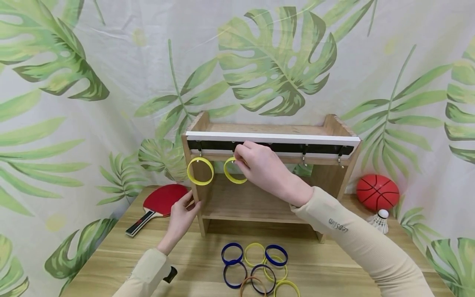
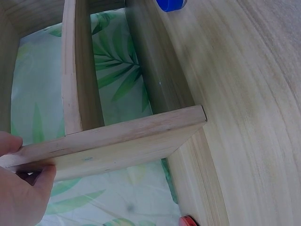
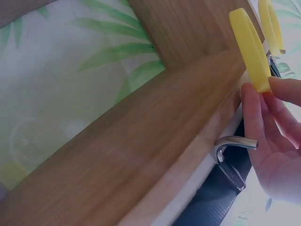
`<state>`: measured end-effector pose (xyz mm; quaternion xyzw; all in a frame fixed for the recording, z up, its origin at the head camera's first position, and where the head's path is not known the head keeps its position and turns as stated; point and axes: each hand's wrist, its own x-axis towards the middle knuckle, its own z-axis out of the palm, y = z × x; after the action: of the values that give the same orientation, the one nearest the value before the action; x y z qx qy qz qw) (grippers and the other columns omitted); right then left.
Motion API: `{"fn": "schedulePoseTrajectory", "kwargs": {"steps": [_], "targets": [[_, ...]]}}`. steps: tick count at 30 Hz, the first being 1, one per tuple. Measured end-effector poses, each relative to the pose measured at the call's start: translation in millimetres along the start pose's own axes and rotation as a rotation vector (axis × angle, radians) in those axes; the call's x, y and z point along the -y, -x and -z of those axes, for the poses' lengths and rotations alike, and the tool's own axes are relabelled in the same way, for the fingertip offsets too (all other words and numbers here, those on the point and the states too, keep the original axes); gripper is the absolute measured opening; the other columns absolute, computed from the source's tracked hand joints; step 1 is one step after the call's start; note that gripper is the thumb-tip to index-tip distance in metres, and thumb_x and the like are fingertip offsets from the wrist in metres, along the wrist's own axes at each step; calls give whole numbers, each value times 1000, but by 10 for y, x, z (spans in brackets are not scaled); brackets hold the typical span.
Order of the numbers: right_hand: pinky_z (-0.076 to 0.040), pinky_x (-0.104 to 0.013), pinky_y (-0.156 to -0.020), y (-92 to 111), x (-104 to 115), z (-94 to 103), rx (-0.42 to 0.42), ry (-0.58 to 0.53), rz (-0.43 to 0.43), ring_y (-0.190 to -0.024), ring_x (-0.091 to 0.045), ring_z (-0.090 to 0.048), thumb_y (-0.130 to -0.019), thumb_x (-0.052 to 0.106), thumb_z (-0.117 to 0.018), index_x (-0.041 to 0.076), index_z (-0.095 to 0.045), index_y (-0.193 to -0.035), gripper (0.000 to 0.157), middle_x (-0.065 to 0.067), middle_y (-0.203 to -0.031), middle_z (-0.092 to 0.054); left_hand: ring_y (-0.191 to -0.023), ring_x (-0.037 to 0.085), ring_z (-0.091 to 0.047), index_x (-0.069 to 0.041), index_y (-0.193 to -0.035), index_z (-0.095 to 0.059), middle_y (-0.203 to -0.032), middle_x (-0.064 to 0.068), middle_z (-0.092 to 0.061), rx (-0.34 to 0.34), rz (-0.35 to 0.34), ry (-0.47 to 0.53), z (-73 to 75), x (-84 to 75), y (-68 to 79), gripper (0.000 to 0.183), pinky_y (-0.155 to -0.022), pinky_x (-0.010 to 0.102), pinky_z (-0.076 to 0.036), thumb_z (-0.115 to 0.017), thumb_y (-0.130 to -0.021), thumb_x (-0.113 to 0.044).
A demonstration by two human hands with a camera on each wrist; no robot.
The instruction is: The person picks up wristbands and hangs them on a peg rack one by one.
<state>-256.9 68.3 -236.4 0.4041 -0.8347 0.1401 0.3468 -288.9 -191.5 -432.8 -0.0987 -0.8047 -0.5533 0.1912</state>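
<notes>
Near the second hook of a row, my right hand [image 1: 264, 168] pinches a yellow wristband [image 3: 250, 52] between thumb and fingers; whether it sits on the hook is hidden in the head view. Another yellow wristband [image 1: 201, 183] hangs from the leftmost hook. The row of metal hooks [image 1: 304, 159] runs along the black and white front strip of a wooden shelf [image 1: 256, 200]. Down at the shelf's left side, my left hand [image 1: 182, 216] grips the edge of the side panel [image 2: 108, 136], thumb on one face and fingers on the other.
On the table in front of the shelf lie several wristbands, among them a dark blue one [image 1: 276, 247], a yellow one [image 1: 254, 244] and an orange one [image 1: 242, 284]. A red table tennis paddle [image 1: 165, 198] lies left; a red ball [image 1: 377, 192] and a shuttlecock [image 1: 380, 222] sit right.
</notes>
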Motion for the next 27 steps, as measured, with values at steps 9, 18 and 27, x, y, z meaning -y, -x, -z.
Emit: {"fn": "schedulePoseTrajectory", "kwargs": {"steps": [9, 18, 27], "targets": [[-53, -22, -60, 290, 112, 199, -18, 1, 15, -71, -10, -58, -90, 8, -70, 8, -66, -90, 4, -2, -86, -65, -119, 37, -63, 2, -133, -60, -128, 24, -66, -13, -34, -2, -20, -37, 33, 44, -90, 32, -60, -67, -90, 1], [-55, -13, -62, 1222, 55, 49, 55, -87, -56, -71, -7, -61, -81, 5, -77, 7, -67, -88, 13, 0, -83, -66, -119, 37, -62, 3, -133, -60, -128, 24, -66, -18, -42, -9, -7, -52, -17, 43, -90, 32, -60, -67, -91, -1], [-50, -10, -53, 2296, -168, -672, 201, -185, -265, -63, -8, -62, -78, 0, -76, 9, -64, -78, 15, -1, -73, -63, -119, 34, -63, 0, -132, -62, -126, 22, -67, -18, -23, 1, -12, -40, -10, 42, -91, 29, -59, -68, -91, -3]]}}
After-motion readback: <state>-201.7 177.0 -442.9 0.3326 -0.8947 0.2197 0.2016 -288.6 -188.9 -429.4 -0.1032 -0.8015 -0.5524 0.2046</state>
